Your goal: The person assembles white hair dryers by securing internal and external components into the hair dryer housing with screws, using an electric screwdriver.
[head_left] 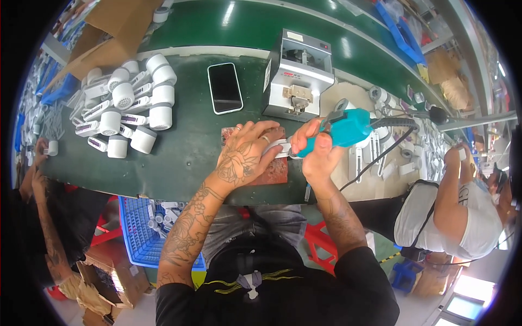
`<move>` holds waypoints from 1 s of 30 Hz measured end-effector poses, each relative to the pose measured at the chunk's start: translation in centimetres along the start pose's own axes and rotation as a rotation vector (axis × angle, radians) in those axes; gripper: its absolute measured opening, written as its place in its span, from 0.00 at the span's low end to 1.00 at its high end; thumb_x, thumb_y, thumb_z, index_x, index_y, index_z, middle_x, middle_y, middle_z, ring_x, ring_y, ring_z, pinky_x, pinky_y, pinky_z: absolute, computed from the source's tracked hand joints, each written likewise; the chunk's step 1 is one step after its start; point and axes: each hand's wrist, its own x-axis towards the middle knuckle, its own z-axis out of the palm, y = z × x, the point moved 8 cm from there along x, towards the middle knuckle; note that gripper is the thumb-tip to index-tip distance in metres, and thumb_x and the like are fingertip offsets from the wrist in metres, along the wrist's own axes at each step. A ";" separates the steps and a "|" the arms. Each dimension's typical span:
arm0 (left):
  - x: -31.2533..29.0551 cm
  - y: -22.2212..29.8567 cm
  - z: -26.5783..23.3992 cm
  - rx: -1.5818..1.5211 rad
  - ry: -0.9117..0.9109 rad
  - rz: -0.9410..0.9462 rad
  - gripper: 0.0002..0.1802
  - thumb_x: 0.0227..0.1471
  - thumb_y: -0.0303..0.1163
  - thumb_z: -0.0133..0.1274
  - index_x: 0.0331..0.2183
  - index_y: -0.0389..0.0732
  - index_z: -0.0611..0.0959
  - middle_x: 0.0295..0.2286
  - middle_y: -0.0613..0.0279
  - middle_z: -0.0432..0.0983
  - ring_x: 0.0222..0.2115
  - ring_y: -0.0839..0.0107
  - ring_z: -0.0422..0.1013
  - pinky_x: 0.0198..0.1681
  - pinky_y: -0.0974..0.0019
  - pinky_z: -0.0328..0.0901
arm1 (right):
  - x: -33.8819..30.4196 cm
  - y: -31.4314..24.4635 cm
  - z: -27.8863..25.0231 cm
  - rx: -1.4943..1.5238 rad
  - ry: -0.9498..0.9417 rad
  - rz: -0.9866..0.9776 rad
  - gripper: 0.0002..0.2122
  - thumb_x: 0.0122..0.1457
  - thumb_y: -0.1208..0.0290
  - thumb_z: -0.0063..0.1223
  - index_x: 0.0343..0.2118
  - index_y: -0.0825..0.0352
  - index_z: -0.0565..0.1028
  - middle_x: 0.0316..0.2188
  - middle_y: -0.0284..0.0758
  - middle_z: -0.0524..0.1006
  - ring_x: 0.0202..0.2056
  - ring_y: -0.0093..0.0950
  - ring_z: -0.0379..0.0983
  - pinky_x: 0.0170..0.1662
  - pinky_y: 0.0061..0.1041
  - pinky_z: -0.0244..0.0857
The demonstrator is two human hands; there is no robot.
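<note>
My left hand point(244, 152) rests over a reddish work pad point(272, 174), its thumb and fingers closed round a white plastic part point(283, 148). Most of that part is hidden under the fingers. From the right, my right hand point(319, 155) grips a teal corded electric screwdriver point(350, 127), held almost level. Its front end points left at the white part, and the two meet or nearly meet; the tip itself cannot be seen. A black cord point(389, 148) trails from the back of the tool and hangs down at the right.
A grey bench machine point(302, 70) stands beyond my hands, beside a phone point(225, 89). White round-headed devices point(161, 93) are heaped at left. More parts point(359, 163) lie at right. A blue basket point(138, 239) sits below the bench edge. Co-workers point(440, 212) flank me.
</note>
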 end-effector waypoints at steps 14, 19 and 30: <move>-14.9 -3.4 -11.2 0.469 -0.020 -0.002 0.20 0.44 0.22 0.54 0.43 0.44 0.81 0.43 0.61 0.77 0.51 0.62 0.71 0.55 0.54 0.65 | -6.2 -7.5 -3.8 0.206 0.194 -0.045 0.32 0.57 0.31 0.45 0.33 0.65 0.63 0.16 0.29 0.63 0.13 0.21 0.58 0.15 0.19 0.53; -22.1 -11.2 -23.1 0.925 0.226 -0.398 0.21 0.44 0.19 0.52 0.44 0.41 0.81 0.46 0.55 0.75 0.51 0.55 0.70 0.55 0.54 0.64 | -7.6 -6.0 -5.9 0.140 0.236 0.028 0.32 0.58 0.31 0.44 0.35 0.64 0.64 0.15 0.29 0.63 0.13 0.21 0.58 0.17 0.20 0.54; -1.7 5.0 -4.3 -0.070 0.154 0.017 0.20 0.52 0.35 0.62 0.45 0.38 0.80 0.42 0.49 0.78 0.43 0.49 0.74 0.48 0.54 0.70 | -10.6 -6.2 -6.2 -0.130 0.194 0.105 0.32 0.60 0.40 0.51 0.42 0.74 0.67 0.22 0.38 0.70 0.23 0.29 0.69 0.27 0.29 0.64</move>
